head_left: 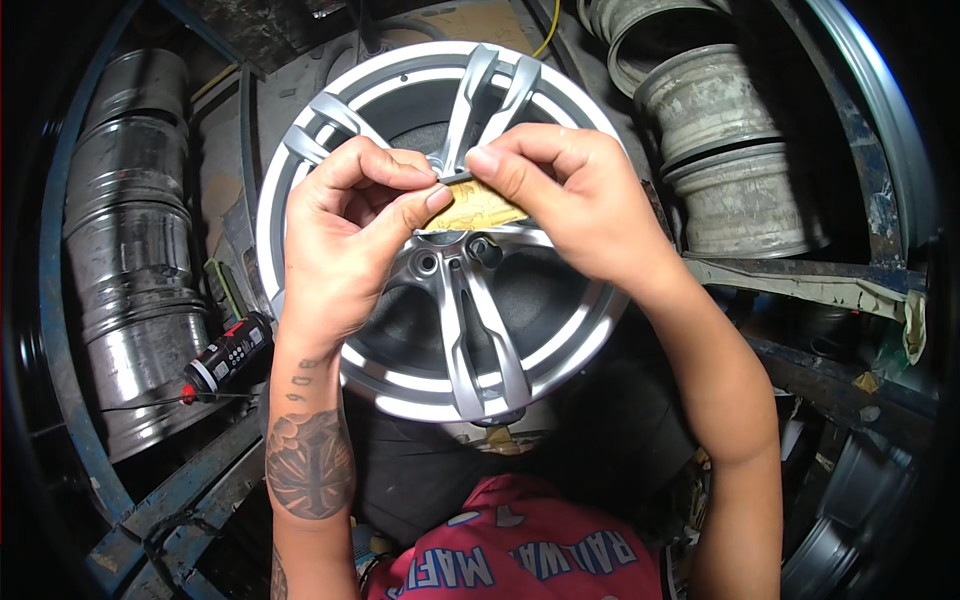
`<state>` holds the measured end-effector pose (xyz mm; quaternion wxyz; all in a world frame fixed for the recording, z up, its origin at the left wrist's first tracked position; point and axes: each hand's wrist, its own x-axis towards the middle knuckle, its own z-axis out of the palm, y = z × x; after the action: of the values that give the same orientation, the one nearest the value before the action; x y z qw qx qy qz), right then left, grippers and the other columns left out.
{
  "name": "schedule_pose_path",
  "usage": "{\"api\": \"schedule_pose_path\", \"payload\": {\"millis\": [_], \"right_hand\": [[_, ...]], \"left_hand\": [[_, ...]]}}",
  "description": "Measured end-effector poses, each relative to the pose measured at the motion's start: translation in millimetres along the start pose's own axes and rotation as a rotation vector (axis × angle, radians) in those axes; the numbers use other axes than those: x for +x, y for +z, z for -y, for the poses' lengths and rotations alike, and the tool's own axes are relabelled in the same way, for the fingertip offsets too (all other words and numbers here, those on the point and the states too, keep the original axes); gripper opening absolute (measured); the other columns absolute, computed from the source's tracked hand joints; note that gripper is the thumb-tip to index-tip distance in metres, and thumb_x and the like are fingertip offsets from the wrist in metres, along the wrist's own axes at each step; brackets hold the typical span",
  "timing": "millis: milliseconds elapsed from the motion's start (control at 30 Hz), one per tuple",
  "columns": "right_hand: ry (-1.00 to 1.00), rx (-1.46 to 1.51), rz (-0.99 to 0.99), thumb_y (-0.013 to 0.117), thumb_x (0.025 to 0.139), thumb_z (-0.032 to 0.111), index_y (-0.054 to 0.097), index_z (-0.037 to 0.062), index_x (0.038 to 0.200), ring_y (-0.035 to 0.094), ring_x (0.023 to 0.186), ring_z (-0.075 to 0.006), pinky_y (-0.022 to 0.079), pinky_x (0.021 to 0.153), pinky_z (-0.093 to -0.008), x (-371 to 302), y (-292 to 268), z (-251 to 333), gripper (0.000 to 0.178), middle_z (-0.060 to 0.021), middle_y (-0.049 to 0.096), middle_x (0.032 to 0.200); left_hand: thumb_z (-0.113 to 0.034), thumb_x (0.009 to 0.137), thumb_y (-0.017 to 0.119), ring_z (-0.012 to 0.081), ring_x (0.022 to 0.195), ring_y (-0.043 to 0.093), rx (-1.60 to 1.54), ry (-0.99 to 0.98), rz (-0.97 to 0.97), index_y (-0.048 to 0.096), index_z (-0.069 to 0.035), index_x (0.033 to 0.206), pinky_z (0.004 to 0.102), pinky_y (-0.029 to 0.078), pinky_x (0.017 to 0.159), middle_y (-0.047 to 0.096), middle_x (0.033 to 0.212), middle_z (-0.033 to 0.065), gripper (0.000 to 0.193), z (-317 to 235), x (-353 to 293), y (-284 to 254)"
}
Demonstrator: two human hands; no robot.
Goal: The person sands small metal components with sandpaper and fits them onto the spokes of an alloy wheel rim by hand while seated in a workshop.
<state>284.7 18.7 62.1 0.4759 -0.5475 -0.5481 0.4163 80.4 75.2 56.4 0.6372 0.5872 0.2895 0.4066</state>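
Observation:
Both my hands are pinching a small yellow sheet with a dark grey folded edge, which looks like sandpaper (pixel 475 208). My left hand (pixel 342 228) is closed on its left end, thumb and fingertips at the grey fold. From the other side, my right hand (pixel 588 205) grips its upper right part between thumb and fingers. Beneath them lies a silver and grey alloy wheel (pixel 510 372) with paired spokes, face up. The sheet and my hands hide part of its hub; a bolt hole shows just below the sheet.
Shiny wheel rims (pixel 140 245) are stacked along the left, and dull, scuffed rims (pixel 728 195) stand at the right. A black bottle with a red nozzle (pixel 232 352) lies by the left stack. Blue metal frame bars (pixel 62 300) run along both sides.

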Motion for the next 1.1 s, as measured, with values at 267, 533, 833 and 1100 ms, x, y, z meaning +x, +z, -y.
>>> {"api": "schedule_pose_path", "payload": {"millis": [267, 533, 833, 1100], "right_hand": [[-0.287, -0.076, -0.096, 0.073, 0.092, 0.009, 0.075, 0.0007, 0.097, 0.074, 0.076, -0.0196, 0.056, 0.07, -0.029, -6, 7, 8, 0.01, -0.0133, 0.075, 0.083], [-0.131, 0.153, -0.039, 0.07, 0.095, 0.005, 0.075, -0.0004, 0.104, 0.073, 0.092, -0.0157, 0.056, 0.085, -0.0284, -6, 16, 6, 0.012, -0.0101, 0.076, 0.093], [-0.27, -0.371, -0.003, 0.072, 0.094, 0.009, 0.073, -0.0011, 0.105, 0.076, 0.081, -0.0301, 0.059, 0.071, -0.0332, -10, 16, 11, 0.015, -0.0162, 0.076, 0.091], [-0.171, -0.092, -0.054, 0.069, 0.096, 0.005, 0.071, -0.0031, 0.108, 0.077, 0.079, -0.0211, 0.06, 0.071, -0.0288, -10, 22, -1, 0.015, -0.0161, 0.077, 0.087]], "left_hand": [[-0.001, 0.093, 0.076, 0.009, 0.094, 0.068, -0.266, -0.177, 0.07, 0.064, 0.0, 0.109, 0.0236, 0.056, 0.088, 0.07, 0.102, 0.0048, 0.02, -3, 3, -4], [0.005, 0.089, 0.077, 0.01, 0.097, 0.068, -0.056, -0.046, 0.002, 0.065, 0.001, 0.109, 0.0241, 0.056, 0.09, 0.069, 0.103, 0.0048, 0.024, -2, 2, -6], [0.006, 0.087, 0.076, 0.0113, 0.105, 0.064, -0.008, 0.018, 0.041, 0.063, 0.001, 0.117, 0.0261, 0.054, 0.096, 0.066, 0.11, 0.0053, 0.034, -2, 2, -6], [0.008, 0.086, 0.077, 0.0116, 0.093, 0.066, -0.152, 0.113, -0.108, 0.06, 0.003, 0.12, 0.0255, 0.056, 0.089, 0.067, 0.103, 0.0078, 0.038, 7, 3, 13]]}}
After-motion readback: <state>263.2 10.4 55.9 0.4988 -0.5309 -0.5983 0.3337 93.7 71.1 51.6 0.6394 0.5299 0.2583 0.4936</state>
